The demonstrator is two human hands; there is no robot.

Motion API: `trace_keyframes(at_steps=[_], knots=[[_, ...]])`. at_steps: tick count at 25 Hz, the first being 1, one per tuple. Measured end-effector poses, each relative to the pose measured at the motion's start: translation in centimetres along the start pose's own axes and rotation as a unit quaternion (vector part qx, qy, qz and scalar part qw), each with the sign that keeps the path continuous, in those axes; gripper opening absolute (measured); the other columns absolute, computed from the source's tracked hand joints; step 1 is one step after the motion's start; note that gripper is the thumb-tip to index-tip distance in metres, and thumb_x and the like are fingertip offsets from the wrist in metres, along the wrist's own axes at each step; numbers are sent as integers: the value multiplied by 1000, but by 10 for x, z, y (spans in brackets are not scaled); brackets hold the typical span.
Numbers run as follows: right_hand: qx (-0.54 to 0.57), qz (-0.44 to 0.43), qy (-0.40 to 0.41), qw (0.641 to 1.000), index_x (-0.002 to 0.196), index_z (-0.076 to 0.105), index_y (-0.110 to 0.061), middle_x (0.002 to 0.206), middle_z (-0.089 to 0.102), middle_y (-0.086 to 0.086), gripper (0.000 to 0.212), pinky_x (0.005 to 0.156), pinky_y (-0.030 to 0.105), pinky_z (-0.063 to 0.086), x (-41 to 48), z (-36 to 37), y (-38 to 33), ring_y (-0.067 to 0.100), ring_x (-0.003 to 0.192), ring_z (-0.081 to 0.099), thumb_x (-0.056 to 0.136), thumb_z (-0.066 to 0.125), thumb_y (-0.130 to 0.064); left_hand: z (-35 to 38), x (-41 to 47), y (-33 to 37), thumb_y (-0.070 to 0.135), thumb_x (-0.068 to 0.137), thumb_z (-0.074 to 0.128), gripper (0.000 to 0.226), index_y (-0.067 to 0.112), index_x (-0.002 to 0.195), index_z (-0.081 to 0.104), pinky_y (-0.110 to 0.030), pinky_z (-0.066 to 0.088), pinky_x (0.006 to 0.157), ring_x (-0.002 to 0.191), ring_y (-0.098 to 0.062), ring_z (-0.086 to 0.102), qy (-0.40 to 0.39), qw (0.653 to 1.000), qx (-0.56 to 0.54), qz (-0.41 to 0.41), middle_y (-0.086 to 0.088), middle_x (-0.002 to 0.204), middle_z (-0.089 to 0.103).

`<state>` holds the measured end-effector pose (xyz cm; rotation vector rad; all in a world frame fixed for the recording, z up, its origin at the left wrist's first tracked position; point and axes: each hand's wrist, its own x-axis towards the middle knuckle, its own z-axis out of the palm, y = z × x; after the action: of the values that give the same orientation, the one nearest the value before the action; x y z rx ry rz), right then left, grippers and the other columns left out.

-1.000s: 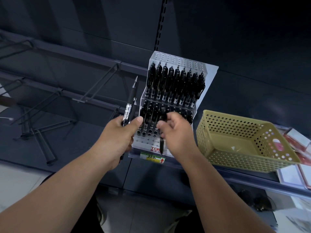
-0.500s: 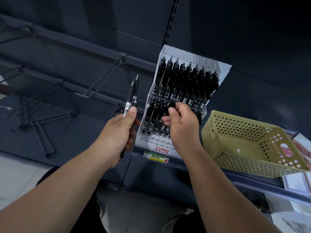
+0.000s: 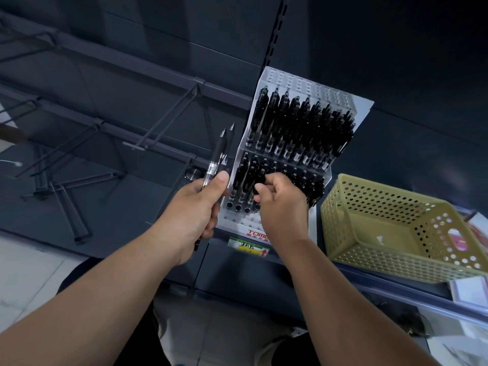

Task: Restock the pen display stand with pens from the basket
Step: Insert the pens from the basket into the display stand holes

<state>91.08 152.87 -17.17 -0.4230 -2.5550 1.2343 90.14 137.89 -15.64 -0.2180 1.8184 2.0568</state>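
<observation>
Now the left hand point(image 3: 195, 207) grips two pens point(image 3: 219, 151) beside the stand point(image 3: 290, 77); the right hand point(image 3: 282, 204) pinches another pen point(image 3: 260, 179) at its near rows.

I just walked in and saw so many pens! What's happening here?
A person is filling a pen display stand. The left hand holds two black pens, tips up, beside it. The right hand pinches another pen in the lower tier, where some front holes are empty. The yellow basket on the right looks almost empty.

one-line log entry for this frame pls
left hand: grips two pens | right hand: pinches pen in stand lower tier | basket: no pens visible
</observation>
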Motion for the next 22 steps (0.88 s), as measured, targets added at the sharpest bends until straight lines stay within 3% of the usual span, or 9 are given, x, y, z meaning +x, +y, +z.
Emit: trace_keyframes(at_steps=[5,9,12,16,19,22], knots=[[-56,-23,-2,998,112,59,-10,81,65,6,18,67,42,56,1,0,1,23,77,65,100,51,-21,-1,-2,-3,20,89,64,10,16,83,58,-20,22,39,43,-11,27,-16,1000,21,11,1,55,39],[-120,-16,-14,993,107,56,-10,81,63,4,17,58,33,49,2,-1,-4,21,72,60,101,48,-24,-1,-6,-2,23,89,64,17,8,97,66,-18,30,37,42,-8,40,-6,998,56,12,-2,69,57],[-115,13,-30,993,100,60,-12,76,63,0,18,55,27,43,5,-4,-7,18,67,57,98,54,-29,1,-10,0,23,88,65,21,8,101,67,-18,30,37,43,-7,40,-17,998,54,6,1,62,54],[45,52,-10,998,88,62,-18,76,67,-1,18,63,34,51,-5,-22,-10,10,61,61,96,57,-34,4,-17,2,23,86,68,22,6,99,66,-18,29,36,43,-7,37,-19,998,56,1,5,54,49],[236,98,-13,967,93,63,-18,87,68,0,19,59,25,50,-11,-42,-25,5,59,58,99,53,-33,8,-21,2,24,85,70,17,10,91,64,-19,29,36,44,-9,35,-28,997,72,3,6,51,47],[328,106,-62,937,100,63,-22,92,67,0,19,62,24,49,-14,-56,-35,10,68,59,98,53,-37,14,-29,3,24,85,68,18,9,97,67,-18,30,36,43,-9,37,-42,993,113,3,7,51,48]])
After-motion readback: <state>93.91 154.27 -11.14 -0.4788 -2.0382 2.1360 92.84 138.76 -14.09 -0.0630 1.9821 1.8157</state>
